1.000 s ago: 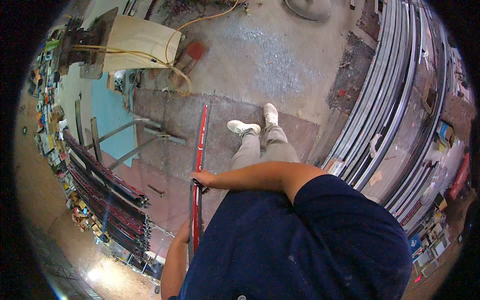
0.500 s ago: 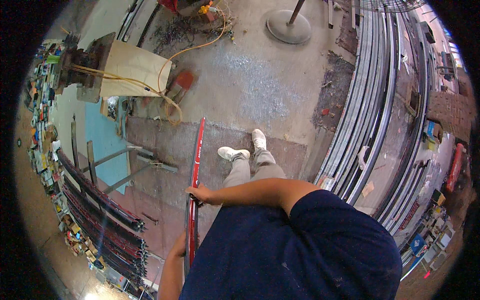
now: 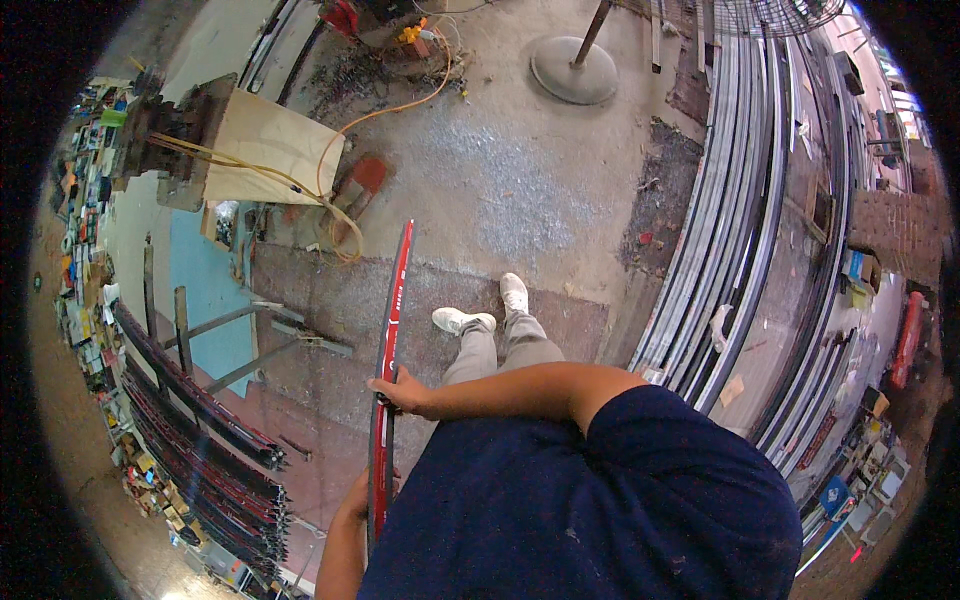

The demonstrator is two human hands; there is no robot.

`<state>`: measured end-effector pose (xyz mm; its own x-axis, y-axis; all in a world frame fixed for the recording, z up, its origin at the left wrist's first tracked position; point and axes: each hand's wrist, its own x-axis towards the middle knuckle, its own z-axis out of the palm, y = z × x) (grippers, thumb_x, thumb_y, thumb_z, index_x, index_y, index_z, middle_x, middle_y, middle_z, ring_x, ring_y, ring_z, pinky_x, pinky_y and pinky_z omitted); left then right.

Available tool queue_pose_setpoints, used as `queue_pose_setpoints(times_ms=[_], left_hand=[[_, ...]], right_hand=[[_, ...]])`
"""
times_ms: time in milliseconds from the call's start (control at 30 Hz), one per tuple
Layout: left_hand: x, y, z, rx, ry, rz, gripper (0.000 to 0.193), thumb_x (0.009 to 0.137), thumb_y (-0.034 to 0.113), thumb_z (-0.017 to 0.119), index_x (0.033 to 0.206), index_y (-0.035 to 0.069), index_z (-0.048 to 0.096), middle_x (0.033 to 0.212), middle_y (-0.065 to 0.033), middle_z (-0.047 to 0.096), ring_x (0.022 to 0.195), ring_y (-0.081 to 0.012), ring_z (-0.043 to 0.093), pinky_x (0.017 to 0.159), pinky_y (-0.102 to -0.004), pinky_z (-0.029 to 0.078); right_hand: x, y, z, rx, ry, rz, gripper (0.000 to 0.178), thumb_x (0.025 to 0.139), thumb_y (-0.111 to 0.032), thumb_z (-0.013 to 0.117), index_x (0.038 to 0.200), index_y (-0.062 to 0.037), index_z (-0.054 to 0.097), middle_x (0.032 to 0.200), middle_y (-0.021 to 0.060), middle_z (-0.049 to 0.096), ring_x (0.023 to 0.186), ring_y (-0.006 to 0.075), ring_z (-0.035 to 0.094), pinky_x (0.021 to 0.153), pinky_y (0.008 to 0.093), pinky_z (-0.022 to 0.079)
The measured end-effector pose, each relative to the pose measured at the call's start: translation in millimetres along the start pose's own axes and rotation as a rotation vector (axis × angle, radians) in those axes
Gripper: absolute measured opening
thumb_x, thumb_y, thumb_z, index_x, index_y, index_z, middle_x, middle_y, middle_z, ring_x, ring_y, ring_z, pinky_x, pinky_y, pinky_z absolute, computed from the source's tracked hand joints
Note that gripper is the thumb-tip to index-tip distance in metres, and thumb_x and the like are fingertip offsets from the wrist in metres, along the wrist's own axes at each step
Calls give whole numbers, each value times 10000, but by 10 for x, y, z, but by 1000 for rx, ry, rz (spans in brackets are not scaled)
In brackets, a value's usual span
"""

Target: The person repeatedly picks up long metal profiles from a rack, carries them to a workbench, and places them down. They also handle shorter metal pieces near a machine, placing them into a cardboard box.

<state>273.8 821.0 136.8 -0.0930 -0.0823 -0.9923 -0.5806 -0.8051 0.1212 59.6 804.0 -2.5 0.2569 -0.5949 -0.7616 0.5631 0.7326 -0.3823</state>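
Observation:
A long, narrow profile [image 3: 388,345] with a red printed face and dark edges runs upright in the head view, left of my body. My right hand [image 3: 402,390], its arm crossing in front of my navy shirt, is closed round the profile near its middle. Closer to me, my left hand [image 3: 356,496] is at the profile's lower part, its fingers mostly hidden behind it. The far tip of the profile points away over the floor, and its near end is concealed beside my shirt.
Stacked dark red and black profiles [image 3: 215,475] lie on a rack at left. Long silvery profiles [image 3: 715,190] line the right. An orange cord [image 3: 385,106] trails from a wooden board [image 3: 270,140]. A round stand base [image 3: 573,72] stands ahead, beyond scattered metal shavings [image 3: 525,205].
The profile has turned slightly, showing more of its red face, and its far tip reaches a little farther out. Both hands keep about the same places on it.

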Motion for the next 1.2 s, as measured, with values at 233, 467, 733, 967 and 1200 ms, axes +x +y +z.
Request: queue_pose_setpoints(times_ms=[233,467,733,967,1200], left_hand=[[-88,25,103,-37,-53,-6,494,944,499,456,1067,46,609,754,-56,628,643,-169,601,572,-306,479],[-558,180,617,100,140,-95,739,917,695,369,1145,39,621,1014,-140,669,949,-275,622,852,-362,475],[-183,-43,270,677,491,293,749,887,687,456,999,-35,622,882,-209,646,855,-326,625,768,-398,464],[-556,892,655,1041,582,448,676,832,693,536,947,31,610,861,-226,642,825,-422,615,692,-461,473],[-295,1659,798,1298,454,905,697,753,723,585,879,38,597,800,-186,629,728,-417,602,628,-489,473]], right_hand=[[-172,-170,-47,-54,110,-127,685,809,-467,683,1232,-21,382,911,100,580,761,194,580,654,354,492],[-40,-583,-415,99,316,-199,529,786,-295,632,1181,14,463,961,130,581,820,235,575,730,372,476],[-23,-784,-1048,661,250,-314,236,788,-178,579,958,-13,582,799,97,612,771,256,612,689,370,479],[-373,-491,-1724,815,210,-378,169,770,-214,574,839,-60,559,748,59,564,670,233,531,655,359,425],[-1548,-408,-2152,756,560,-521,240,815,-311,557,798,-72,586,734,45,562,643,192,522,616,326,420]])
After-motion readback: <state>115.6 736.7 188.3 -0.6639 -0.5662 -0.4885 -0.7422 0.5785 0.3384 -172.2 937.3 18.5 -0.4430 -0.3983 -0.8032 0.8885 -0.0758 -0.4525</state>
